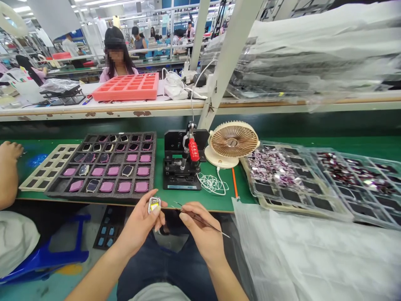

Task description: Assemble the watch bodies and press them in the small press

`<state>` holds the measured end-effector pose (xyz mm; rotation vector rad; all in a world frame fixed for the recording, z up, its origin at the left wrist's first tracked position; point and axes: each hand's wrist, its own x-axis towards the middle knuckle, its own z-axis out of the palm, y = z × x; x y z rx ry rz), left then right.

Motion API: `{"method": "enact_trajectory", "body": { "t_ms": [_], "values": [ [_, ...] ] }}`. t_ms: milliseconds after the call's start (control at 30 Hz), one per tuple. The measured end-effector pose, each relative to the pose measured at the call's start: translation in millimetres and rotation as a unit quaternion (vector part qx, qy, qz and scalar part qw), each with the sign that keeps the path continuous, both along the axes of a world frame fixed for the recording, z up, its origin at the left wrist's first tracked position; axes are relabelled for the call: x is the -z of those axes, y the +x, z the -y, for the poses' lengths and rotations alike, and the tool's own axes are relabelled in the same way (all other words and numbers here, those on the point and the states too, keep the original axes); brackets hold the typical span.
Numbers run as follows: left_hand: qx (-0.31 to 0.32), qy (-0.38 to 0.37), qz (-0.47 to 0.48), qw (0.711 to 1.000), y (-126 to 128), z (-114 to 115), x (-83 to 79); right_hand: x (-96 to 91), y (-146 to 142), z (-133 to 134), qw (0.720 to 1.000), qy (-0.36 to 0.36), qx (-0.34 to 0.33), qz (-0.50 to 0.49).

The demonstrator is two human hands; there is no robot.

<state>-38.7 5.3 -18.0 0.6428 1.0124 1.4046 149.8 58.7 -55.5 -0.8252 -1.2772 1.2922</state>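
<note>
In the head view, the left hand grips a small silvery case between thumb and fingers, with a yellow patch showing on its upward face. The case is held just over the near edge of the green table, above the person's lap. The right hand is closed on thin metal tweezers; their tips point left toward the case but stay apart from it.

Behind the left hand lies a dark foam tray with purple pieces and watch-like cases in its compartments, and beside it a cream tray. Past that, at the far left, 1 co-worker's hand is over the table. Behind the gap between the person's 2 hands stands a black fixture with a red handle. Just right of it are a cream fan, a tangled white cable and an orange stick.

Farther right, 2 clear trays hold heaps of small shiny pieces, too small to identify. White plastic sheeting covers the near right. On the shelf behind sits a red compartment tray, with a person beyond it.
</note>
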Motion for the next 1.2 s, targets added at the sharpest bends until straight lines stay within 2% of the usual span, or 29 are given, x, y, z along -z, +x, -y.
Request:
{"method": "enact_trajectory", "body": {
  "t_ms": [367, 533, 667, 900, 1100, 1200],
  "values": [
    [0.003, -0.026, 0.037, 0.999, 3.7, 6.3, 3.1, 1.1, -2.8, 1.6, 0.998, -0.059, -0.008, 0.027],
    [0.016, -0.037, 0.080, 0.996, 6.4, 8.6, 8.4, -3.3, -1.9, 8.7, 0.999, 0.020, -0.011, 0.030],
    [0.022, -0.018, 0.037, 0.999, 8.8, 9.3, 12.9, -3.1, -1.8, 14.3, 0.996, 0.083, -0.012, 0.043],
    [0.053, -0.005, 0.054, 0.997, 10.0, 12.1, 11.6, 0.7, -1.0, 14.7, 0.998, 0.051, 0.003, 0.037],
    [0.050, 0.008, 0.023, 0.998, 10.1, 14.7, 15.8, 7.2, -2.2, 15.0, 0.998, 0.044, -0.004, 0.041],
    [0.055, 0.003, 0.044, 0.998, 10.4, 15.6, 13.7, 7.0, 0.6, 15.5, 0.996, 0.058, -0.013, 0.064]
  ]
}}
